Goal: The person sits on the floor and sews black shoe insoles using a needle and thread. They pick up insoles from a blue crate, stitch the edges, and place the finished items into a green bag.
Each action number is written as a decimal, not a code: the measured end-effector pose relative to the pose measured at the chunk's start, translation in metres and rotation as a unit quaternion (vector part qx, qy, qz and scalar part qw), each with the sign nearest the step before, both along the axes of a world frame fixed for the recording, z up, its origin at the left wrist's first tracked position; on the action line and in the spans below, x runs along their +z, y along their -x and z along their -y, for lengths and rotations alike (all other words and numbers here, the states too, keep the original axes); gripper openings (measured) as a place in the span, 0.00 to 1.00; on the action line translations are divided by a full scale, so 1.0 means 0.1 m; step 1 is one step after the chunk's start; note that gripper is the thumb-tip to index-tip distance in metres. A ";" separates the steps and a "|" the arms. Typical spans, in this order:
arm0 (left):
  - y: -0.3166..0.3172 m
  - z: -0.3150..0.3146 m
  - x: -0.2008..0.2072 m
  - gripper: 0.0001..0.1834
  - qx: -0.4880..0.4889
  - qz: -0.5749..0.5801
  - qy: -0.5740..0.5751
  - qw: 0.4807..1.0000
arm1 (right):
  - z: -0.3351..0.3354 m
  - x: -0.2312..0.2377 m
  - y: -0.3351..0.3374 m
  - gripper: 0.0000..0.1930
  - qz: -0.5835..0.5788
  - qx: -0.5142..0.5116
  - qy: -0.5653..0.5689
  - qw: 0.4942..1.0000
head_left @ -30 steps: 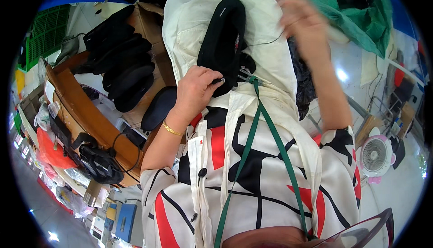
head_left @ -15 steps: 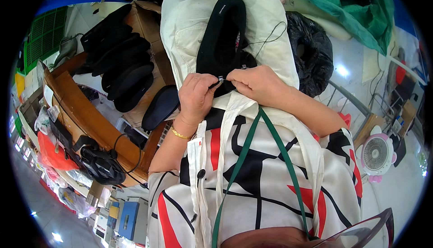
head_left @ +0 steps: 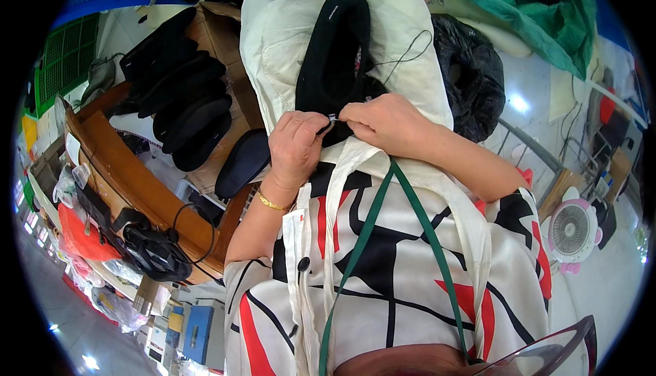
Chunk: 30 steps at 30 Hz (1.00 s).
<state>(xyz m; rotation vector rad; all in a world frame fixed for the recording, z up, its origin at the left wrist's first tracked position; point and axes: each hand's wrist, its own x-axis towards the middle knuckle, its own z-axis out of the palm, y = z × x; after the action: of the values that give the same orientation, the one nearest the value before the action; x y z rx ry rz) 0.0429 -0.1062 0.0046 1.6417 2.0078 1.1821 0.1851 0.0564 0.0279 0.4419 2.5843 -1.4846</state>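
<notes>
A black cloth shoe (head_left: 316,68) lies on the pale cloth over my lap, its toe end away from me and its opening facing up. At the shoe's near end my left hand (head_left: 295,145) is closed, thumb and forefinger pinching the black edge. Beside it my right hand (head_left: 386,126) is closed too, its fingertips pressed together at the same spot; what they hold is too small to make out. Between the fingertips shows a small shiny bit (head_left: 332,117). A loose dark thread (head_left: 408,60) curls across the cloth right of the shoe.
Several black shoes (head_left: 188,102) lie in a row on a cardboard box at the left, with a dark sole-shaped piece (head_left: 242,164) nearer me. A wooden frame (head_left: 137,184) runs beside them. At the right are a black plastic bag (head_left: 471,82) and a pink-white fan (head_left: 572,229).
My right hand has shifted slightly up and left, still by the shoe's near end. My left hand stays pinched at the edge, and the shoe is nearly where it was.
</notes>
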 end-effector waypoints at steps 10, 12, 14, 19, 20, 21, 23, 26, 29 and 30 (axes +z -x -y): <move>-0.07 0.01 -0.06 0.14 0.040 0.029 -0.005 0.999 | 0.24 -0.08 -0.01 0.07 0.046 0.013 -0.088 0.995; -0.08 0.01 -0.06 0.13 0.051 0.039 0.002 0.998 | 0.24 -0.08 -0.01 0.07 0.031 0.009 -0.091 0.995; -0.12 0.03 -0.03 0.12 0.068 0.057 0.009 0.996 | 0.26 -0.10 -0.01 0.07 0.014 0.000 -0.090 0.996; -0.20 0.09 0.04 0.11 0.137 0.070 0.081 0.985 | 0.29 -0.14 -0.03 0.06 -0.010 -0.012 -0.101 0.995; -0.21 0.10 0.03 0.11 0.148 0.076 0.082 0.983 | 0.30 -0.14 -0.02 0.06 -0.012 -0.014 -0.103 0.994; -0.20 0.11 0.02 0.11 0.144 0.087 0.085 0.982 | 0.30 -0.14 -0.01 0.06 -0.006 -0.015 -0.096 0.995; -0.19 0.13 0.00 0.12 0.135 0.110 0.089 0.981 | 0.30 -0.13 0.00 0.06 0.008 -0.016 -0.083 0.996; -0.17 0.10 -0.01 0.12 0.125 0.082 0.085 0.985 | 0.27 -0.13 0.03 0.10 0.017 -0.063 -0.018 0.998; -0.17 0.21 -0.07 0.14 0.071 0.036 0.067 0.995 | 0.39 -0.26 0.02 0.14 0.064 -0.118 0.025 0.991; -0.16 0.27 -0.12 0.15 0.062 0.034 0.089 0.994 | 0.41 -0.33 0.03 0.16 0.068 -0.123 0.026 0.990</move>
<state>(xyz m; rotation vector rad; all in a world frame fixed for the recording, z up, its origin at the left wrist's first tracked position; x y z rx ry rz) 0.0588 -0.1328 -0.0077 1.3922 2.1300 1.0492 0.1819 0.0156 -0.0052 0.8499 2.4494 -1.5294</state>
